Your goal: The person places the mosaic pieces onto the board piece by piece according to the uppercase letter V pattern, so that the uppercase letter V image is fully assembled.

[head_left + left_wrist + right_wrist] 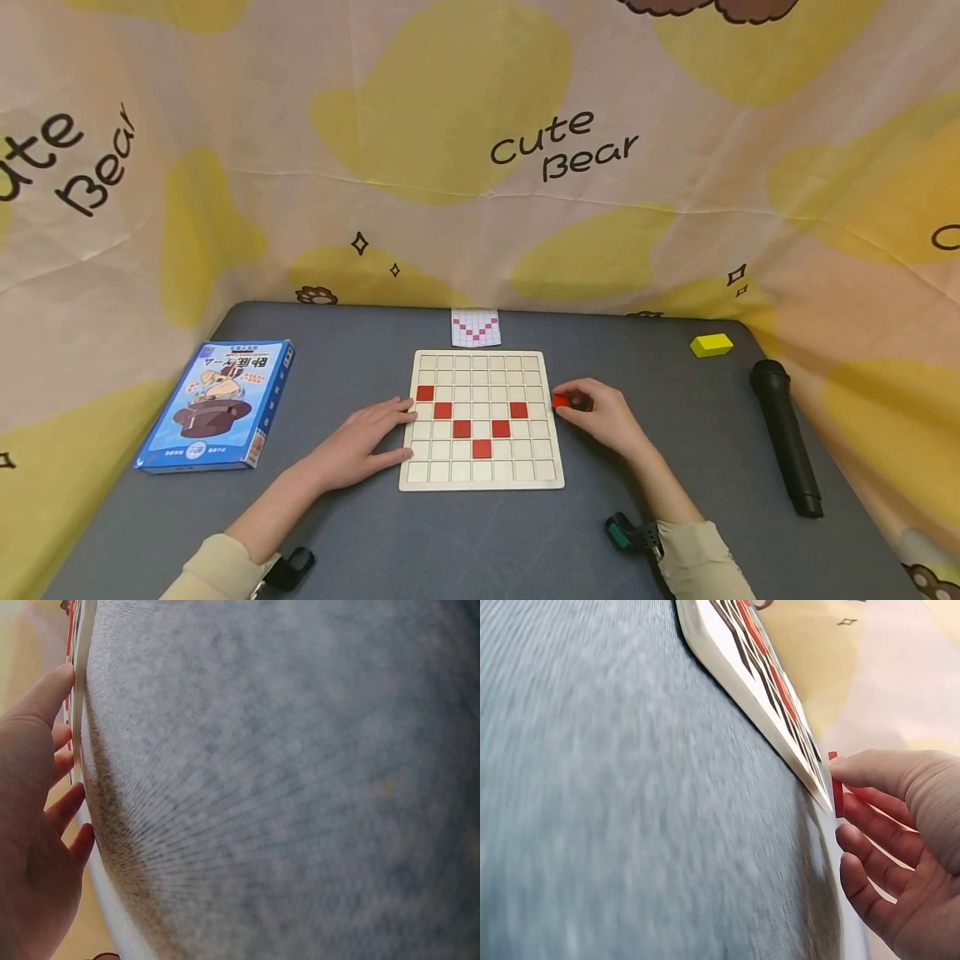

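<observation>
A white gridded board (481, 472) lies on the table, with several red square tiles (482, 449) set in its cells in a V-like pattern. At the board's left edge, my left hand (362, 442) touches the rim with fingers and thumb spread. The left wrist view shows those fingertips against the board's side. My right hand (603, 414) pinches a red tile (837, 784) between thumb and fingers, just off the board's right edge. Behind the board lies a small card (476, 328) printed with a V of red squares on a grid.
A blue game box (213, 404) lies at the left of the dark grey table (480, 542). Toward the right are a yellow block (711, 345) and a black microphone (786, 437). A patterned cloth (450, 167) hangs behind the table and along its sides.
</observation>
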`<state>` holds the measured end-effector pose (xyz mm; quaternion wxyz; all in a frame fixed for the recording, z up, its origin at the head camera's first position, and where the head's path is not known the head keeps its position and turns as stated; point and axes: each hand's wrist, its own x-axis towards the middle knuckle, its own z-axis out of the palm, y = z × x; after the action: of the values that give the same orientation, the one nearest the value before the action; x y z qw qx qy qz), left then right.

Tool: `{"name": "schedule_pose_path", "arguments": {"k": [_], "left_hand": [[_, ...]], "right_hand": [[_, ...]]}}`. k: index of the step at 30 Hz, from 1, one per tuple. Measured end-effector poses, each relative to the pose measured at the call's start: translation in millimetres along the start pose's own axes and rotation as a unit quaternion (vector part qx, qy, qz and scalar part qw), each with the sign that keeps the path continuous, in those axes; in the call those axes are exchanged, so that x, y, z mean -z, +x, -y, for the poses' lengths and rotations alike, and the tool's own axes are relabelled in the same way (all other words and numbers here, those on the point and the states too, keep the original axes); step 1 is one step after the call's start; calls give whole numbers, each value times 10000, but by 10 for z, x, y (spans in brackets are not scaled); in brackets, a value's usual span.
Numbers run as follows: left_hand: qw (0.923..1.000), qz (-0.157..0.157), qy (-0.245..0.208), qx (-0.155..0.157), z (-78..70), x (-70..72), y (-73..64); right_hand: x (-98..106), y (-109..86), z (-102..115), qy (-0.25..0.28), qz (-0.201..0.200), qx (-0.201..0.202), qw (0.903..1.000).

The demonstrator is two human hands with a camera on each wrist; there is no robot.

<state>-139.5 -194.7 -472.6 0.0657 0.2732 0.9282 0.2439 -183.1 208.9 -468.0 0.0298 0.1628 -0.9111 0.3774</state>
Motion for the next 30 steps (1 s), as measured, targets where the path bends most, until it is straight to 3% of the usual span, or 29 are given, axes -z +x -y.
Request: {"name": "schedule_pose_path", "arguments": {"k": [14, 30], "left_hand": [[10000, 18, -16, 34, 12, -13, 19], [9999, 55, -36, 122, -16, -20, 20]], "right_hand": [[-220, 234, 45, 240, 66, 32, 9997], [-271, 249, 48, 281, 81, -45, 9996]]}}
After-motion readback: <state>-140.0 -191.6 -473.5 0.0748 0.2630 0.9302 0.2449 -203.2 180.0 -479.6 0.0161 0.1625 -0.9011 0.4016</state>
